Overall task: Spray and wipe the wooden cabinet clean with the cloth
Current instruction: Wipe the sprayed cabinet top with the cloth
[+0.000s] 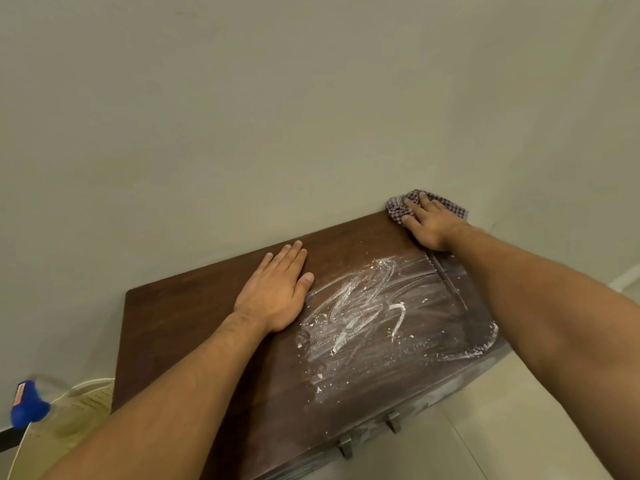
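Note:
The dark wooden cabinet (pixel 194 327) stands against a pale wall, its top smeared with white powder streaks (pixel 360 306) across the right half. My right hand (pixel 427 223) presses a checked cloth (pixel 401 207) onto the far right corner of the top, next to the wall. Fingers together, my left hand (pixel 277 289) lies flat on the middle of the top, just left of the smears, holding nothing. A blue spray bottle head (pixel 27 403) shows blurred at the lower left edge, beside the cabinet.
A cream perforated object (pixel 79 410) sits under the spray bottle at the cabinet's left side. Two metal handles (pixel 393 420) stick out of the cabinet front. Pale floor tiles (pixel 512 420) lie at the lower right.

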